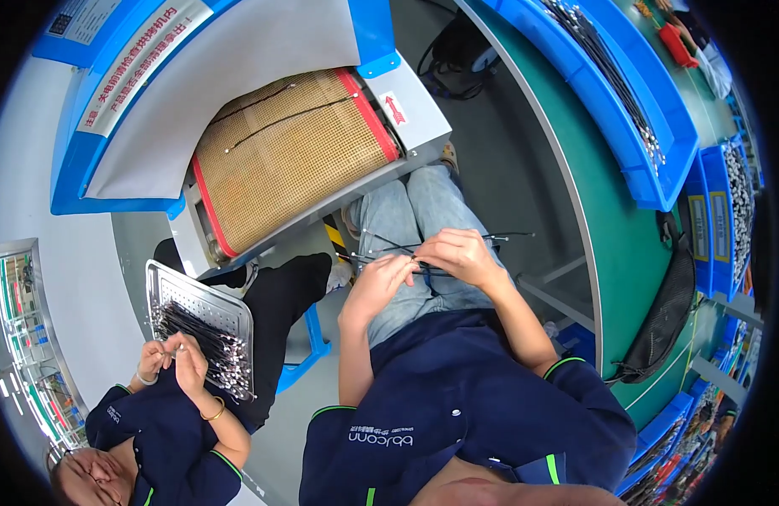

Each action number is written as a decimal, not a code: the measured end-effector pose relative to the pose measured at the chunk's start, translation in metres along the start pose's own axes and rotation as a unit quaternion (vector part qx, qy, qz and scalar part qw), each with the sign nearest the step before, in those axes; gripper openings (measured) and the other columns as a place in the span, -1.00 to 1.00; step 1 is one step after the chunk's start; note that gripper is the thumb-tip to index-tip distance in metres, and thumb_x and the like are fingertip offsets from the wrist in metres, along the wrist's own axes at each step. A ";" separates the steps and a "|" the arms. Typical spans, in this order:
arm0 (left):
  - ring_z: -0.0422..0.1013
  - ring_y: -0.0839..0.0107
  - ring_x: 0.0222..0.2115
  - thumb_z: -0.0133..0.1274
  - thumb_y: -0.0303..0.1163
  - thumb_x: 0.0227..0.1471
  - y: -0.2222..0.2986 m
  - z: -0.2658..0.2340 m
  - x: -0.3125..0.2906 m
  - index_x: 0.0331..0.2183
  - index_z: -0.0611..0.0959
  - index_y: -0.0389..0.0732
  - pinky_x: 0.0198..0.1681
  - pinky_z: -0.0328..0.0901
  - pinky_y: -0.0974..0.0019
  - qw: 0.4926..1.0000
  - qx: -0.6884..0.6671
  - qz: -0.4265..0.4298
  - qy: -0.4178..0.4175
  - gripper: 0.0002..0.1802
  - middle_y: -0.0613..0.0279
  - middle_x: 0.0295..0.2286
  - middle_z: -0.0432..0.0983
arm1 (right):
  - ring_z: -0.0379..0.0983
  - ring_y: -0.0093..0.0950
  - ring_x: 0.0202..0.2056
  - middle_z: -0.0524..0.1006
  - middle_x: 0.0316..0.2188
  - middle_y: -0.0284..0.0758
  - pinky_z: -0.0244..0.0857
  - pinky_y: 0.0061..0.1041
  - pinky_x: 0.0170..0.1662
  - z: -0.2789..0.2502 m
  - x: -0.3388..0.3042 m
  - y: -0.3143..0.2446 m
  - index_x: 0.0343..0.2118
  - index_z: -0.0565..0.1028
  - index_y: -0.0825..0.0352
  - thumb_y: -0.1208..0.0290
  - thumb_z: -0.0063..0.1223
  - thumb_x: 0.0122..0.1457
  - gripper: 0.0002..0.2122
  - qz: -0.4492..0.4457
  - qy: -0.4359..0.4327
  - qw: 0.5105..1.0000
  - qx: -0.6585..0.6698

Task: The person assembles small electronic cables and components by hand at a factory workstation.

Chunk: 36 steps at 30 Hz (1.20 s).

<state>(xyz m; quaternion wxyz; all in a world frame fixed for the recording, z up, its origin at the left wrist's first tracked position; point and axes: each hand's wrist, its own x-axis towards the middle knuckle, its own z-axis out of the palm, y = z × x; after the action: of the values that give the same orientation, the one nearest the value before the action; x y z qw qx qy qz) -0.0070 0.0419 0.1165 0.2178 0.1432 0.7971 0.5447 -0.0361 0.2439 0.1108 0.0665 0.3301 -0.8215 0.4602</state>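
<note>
My left hand (379,285) and my right hand (458,255) meet above my lap, both with fingers pinched together. Between the fingertips is a small dark piece, which looks like part of a thin black cable; its details are too small to tell. Several black cables (514,235) with light metallic ends lie across my jeans (389,215), passing beneath and beside both hands. The hands partly cover them.
Ahead on the left, a machine's brown mesh conveyor belt (280,173) carries black cables (292,122). At left, a co-worker (166,443) handles something small over a metal tray (246,316) of cables. To the right, a green table (604,253) bears blue bins (651,181) and a black pouch (663,325).
</note>
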 end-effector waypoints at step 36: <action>0.46 0.25 -0.47 0.21 -0.63 -0.28 -0.039 -0.014 -0.024 -0.44 0.58 -0.26 -0.39 0.35 0.29 0.943 0.144 0.201 0.223 -0.77 0.19 -0.49 0.52 | 0.49 -0.40 -0.47 0.54 -0.51 -0.30 0.34 -0.50 -0.42 0.041 0.008 -0.015 -0.43 0.57 0.35 0.48 0.24 -0.05 -0.88 0.151 -0.088 0.979 0.105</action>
<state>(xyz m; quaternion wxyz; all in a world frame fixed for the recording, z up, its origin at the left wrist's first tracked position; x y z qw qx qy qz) 0.0068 0.0052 0.0893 -0.1029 0.2049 0.8497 0.4748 -0.0253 0.2019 0.1015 -0.1114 0.2466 -0.8117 0.5176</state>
